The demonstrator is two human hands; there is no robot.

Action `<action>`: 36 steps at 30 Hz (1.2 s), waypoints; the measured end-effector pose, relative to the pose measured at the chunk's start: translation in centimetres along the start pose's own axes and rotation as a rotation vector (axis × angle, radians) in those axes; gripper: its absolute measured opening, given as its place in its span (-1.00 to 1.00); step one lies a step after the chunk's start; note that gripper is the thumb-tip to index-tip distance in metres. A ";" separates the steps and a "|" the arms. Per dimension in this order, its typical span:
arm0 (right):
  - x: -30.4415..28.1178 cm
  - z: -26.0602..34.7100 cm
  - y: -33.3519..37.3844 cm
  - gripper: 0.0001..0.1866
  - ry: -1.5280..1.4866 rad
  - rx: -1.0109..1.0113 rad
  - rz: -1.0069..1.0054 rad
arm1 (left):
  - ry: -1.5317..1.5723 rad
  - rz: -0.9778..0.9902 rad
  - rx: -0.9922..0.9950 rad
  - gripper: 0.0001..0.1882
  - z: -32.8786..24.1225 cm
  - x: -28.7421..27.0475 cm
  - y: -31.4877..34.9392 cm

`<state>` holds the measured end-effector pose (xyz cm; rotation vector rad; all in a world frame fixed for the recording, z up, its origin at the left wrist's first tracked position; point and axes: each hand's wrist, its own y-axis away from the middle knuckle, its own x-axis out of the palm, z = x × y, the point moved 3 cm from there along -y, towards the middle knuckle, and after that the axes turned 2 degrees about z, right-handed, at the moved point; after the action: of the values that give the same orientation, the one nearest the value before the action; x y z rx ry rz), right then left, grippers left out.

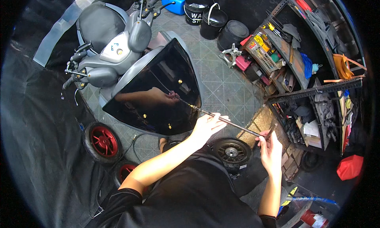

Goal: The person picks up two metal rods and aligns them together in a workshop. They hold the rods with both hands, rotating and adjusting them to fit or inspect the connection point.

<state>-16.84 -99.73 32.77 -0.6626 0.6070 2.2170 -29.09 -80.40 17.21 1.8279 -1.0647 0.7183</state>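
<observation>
A long, thin T-handle wrench (242, 127) slants across the front of a grey scooter (90, 68). Its tip meets one of several brass-coloured bolts on the glossy black windshield (158, 97), near the right edge. My left hand (204, 129) steadies the shaft between thumb and fingers, some of them stretched out. At the far end, my right hand (270, 151) is closed around the shaft beside the short crossbar. Other bolts (180, 81) show on the panel, which mirrors my arm and the tool.
Wheels with red rims (105, 140) lie at left, and a dark-rimmed wheel (232, 152) lies close to my body. Black buckets (213, 24) and a blue jug (175, 2) stand at the back. Cluttered shelves (312, 89) line the right side, with a red object (350, 167) below.
</observation>
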 end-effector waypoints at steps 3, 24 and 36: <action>0.2 0.1 0.0 -0.89 -0.016 -0.014 -0.011 | 0.013 0.003 -0.002 -0.73 -0.3 0.2 0.1; 0.1 1.5 1.4 -0.63 -0.286 0.052 -0.041 | -0.051 -0.278 -0.093 -0.77 1.1 -1.4 -2.0; -1.7 -1.1 1.4 -0.66 -0.065 0.226 -0.131 | 0.195 0.001 -0.033 -0.74 1.5 1.5 -0.4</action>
<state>-16.62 -102.14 33.24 -0.4973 0.7455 2.0042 -27.97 -82.21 17.55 1.6915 -0.9437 0.8559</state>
